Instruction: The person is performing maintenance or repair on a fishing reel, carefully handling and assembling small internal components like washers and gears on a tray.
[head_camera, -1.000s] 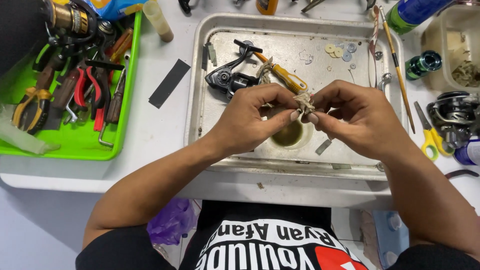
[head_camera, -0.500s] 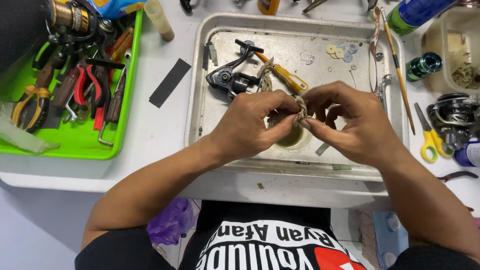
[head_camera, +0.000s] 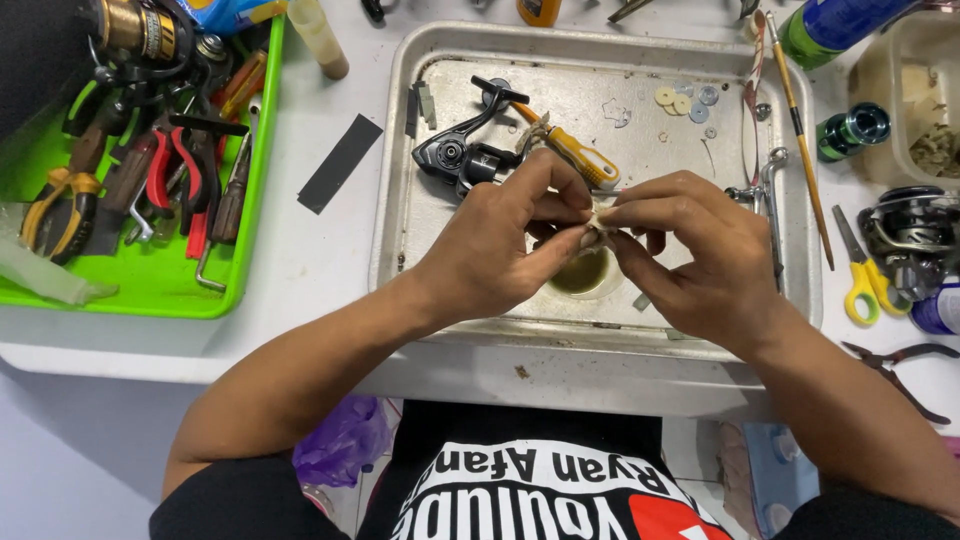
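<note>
My left hand (head_camera: 500, 250) and my right hand (head_camera: 690, 255) meet over the metal tray (head_camera: 400, 200), fingertips pinched together on a small pale part (head_camera: 601, 217) that is mostly hidden by the fingers. Just below the hands a small round cup of yellowish liquid (head_camera: 583, 275) sits in the tray. Behind my left hand lies a black fishing reel body (head_camera: 462, 155) and a yellow-handled tool (head_camera: 580, 158). Several small washers (head_camera: 685, 100) lie at the tray's far right.
A green bin (head_camera: 150, 290) of pliers and screwdrivers stands at the left, a black strip (head_camera: 340, 163) beside it. To the right lie a thin brush (head_camera: 800, 140), yellow scissors (head_camera: 862, 285), a black reel (head_camera: 915, 235), dark pliers (head_camera: 900, 365) and a green spool (head_camera: 852, 130).
Both hands have stayed over the tray; the fingers have closed more tightly around the small part, hiding more of it than before.
</note>
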